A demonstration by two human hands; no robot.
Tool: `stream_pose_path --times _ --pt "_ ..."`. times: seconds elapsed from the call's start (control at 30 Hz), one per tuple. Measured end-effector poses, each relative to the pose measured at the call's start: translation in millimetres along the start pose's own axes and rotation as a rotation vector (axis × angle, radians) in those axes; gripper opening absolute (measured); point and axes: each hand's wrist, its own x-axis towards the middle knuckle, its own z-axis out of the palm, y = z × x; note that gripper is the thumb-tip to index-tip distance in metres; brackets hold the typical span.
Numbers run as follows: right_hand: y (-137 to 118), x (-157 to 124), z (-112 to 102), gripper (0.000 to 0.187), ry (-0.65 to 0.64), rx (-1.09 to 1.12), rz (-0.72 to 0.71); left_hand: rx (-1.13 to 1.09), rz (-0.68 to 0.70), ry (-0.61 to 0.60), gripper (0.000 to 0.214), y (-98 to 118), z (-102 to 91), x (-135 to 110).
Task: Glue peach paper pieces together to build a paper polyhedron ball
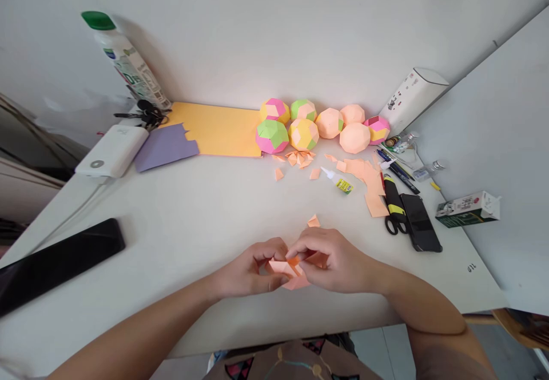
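Observation:
Both hands meet near the front edge of the white table (193,220). My left hand (251,268) and my right hand (332,260) pinch a small folded peach paper piece (291,268) between their fingertips. The fingers of both hands are curled closed on it. One loose folded peach piece (313,220) lies just beyond my right hand. Further back sit more small peach pieces (300,158) and a stack of peach paper squares (369,183).
Several paper polyhedron balls (302,133) line the back wall beside orange paper (218,128) and purple paper (165,146). A glue bottle (338,181), scissors (392,208), a phone (420,223), pens and a carton (467,208) lie right. A power bank (112,151), keys, spray can and black phone (55,263) lie left.

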Motion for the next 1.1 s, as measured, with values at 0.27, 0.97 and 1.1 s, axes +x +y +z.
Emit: stream_pose_path --times 0.27,0.97,1.1 --pt "-0.8 -0.7 -2.0 0.027 -0.057 -0.008 -0.022 0.011 0.005 -0.004 0.017 -0.3 -0.3 -0.9" --pt "-1.3 -0.2 -3.6 0.026 -0.108 0.054 0.024 0.017 -0.034 -0.011 0.021 1.6 0.6 -1.6" --pt "0.7 0.8 -4.7 0.026 -0.143 0.109 0.075 0.027 -0.005 -0.019 0.020 1.6 0.4 -1.2"
